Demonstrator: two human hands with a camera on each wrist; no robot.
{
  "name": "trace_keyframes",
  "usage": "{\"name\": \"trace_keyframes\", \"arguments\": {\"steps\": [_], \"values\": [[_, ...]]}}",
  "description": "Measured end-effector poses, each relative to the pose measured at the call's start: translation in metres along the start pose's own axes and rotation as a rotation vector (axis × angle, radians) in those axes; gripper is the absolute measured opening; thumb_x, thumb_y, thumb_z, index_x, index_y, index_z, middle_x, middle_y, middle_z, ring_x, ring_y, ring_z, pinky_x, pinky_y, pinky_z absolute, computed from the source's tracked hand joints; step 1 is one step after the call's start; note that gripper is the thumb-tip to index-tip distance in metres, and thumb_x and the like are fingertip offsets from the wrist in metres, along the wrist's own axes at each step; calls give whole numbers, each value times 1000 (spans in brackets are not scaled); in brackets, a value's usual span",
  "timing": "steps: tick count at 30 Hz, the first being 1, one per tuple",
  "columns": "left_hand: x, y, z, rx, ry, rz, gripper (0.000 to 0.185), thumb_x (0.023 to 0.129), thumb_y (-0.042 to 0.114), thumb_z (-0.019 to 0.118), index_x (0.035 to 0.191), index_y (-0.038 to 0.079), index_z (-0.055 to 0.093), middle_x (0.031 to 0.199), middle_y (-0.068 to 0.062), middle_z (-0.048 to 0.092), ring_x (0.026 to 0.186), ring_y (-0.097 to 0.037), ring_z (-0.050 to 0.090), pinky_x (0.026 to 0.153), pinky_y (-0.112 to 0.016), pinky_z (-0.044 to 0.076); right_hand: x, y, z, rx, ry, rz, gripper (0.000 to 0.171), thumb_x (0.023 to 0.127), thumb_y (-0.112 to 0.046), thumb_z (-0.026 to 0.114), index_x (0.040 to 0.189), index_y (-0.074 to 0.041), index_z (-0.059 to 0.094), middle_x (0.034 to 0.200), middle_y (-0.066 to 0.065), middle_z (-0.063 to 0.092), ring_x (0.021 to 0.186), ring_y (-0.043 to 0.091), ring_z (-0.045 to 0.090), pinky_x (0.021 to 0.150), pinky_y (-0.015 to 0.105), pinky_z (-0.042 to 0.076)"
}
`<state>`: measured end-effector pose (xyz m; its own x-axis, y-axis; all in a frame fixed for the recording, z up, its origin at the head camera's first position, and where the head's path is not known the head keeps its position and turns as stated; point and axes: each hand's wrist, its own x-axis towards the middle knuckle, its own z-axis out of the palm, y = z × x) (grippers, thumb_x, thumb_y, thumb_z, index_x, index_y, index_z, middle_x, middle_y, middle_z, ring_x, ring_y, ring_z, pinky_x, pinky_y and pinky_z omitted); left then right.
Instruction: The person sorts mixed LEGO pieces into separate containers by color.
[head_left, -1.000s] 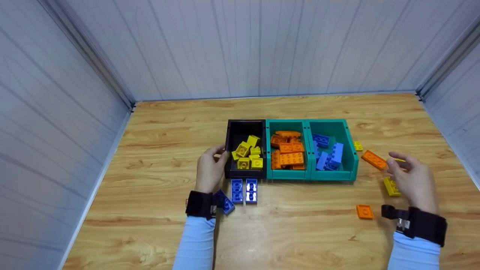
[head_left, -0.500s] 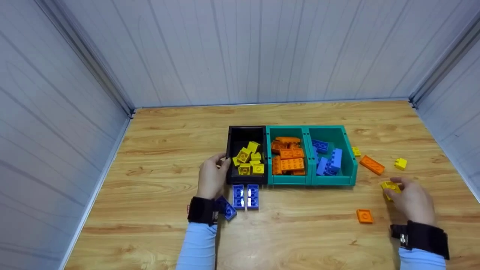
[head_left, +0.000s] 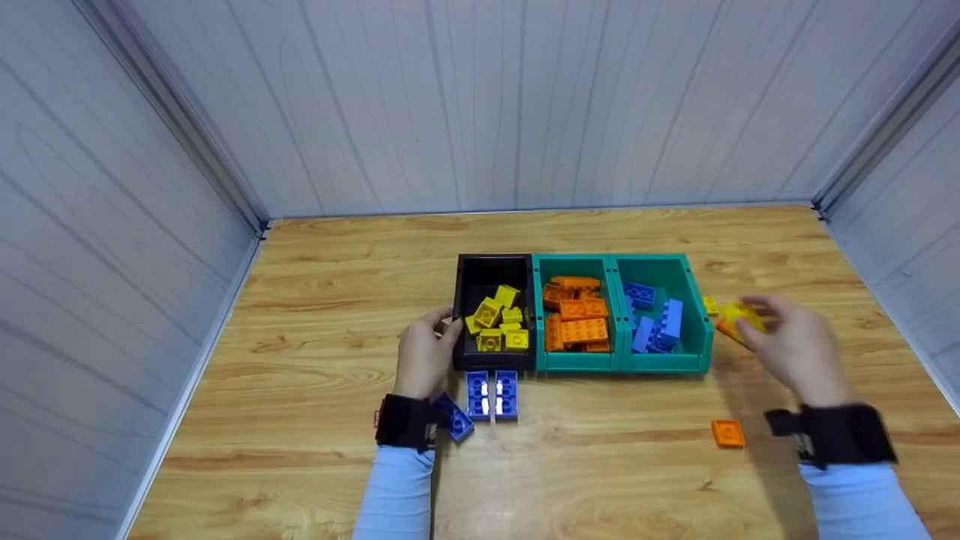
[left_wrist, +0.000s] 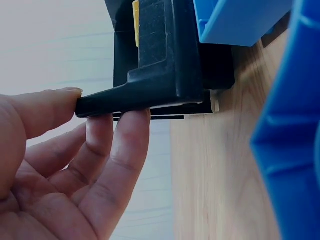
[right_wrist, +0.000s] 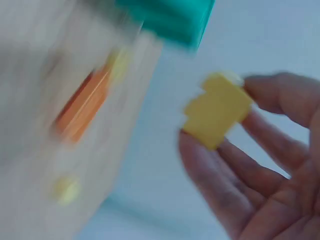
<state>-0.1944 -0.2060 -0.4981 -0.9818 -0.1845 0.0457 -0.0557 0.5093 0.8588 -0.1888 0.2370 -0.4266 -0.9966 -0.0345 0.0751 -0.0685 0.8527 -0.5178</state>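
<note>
My left hand pinches the side wall of the black bin, thumb on one face and fingers on the other, as the left wrist view shows. Several yellow bricks lie in that bin. Raised off the table, my right hand holds a yellow brick between thumb and fingertips. In the head view this brick overlaps an orange brick on the table, right of the bins. A small yellow brick lies close by the right bin. Another yellow brick shows blurred in the right wrist view.
Joined to the black bin are two green bins, the middle one with orange bricks and the right one with blue bricks. Three dark blue bricks lie in front of the black bin. A square orange piece lies at front right.
My right hand came down to the yellow brick at the right, took hold of it, and has lifted it leftward toward the bins. My left hand stays on the black bin.
</note>
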Motion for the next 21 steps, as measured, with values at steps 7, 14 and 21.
{"name": "trace_keyframes", "arguments": {"steps": [7, 14, 21], "values": [[1, -1, -5, 6, -20, 9, 30, 97, 15, 65, 123, 0, 67, 86, -6, 66, 62, -15, 57, 54, -30, 48, 38, -104, 48, -2, -73, -365, 36, 92, -13, 71, 126, -4, 63, 118, 17, 66, 94, 31, 64, 80, 49, 54], [0, 1, -9, 36, -71, 32, 38, 92, 8, 70, 128, -2, 64, 84, -5, 65, 64, -14, 55, 57, -27, 44, 61, -189, 95, -77, -314, -413, 42, 92, -12, 68, 134, -10, 59, 130, 14, 60, 99, 28, 61, 88, 43, 53], [-2, 4, -7, 5, -99, 15, 40, 92, 6, 69, 131, -1, 61, 84, -5, 64, 64, -14, 57, 56, -27, 46, 89, -216, 139, -84, -428, -358, 44, 91, -4, 66, 134, -9, 59, 132, 17, 58, 102, 28, 58, 90, 41, 51]]}}
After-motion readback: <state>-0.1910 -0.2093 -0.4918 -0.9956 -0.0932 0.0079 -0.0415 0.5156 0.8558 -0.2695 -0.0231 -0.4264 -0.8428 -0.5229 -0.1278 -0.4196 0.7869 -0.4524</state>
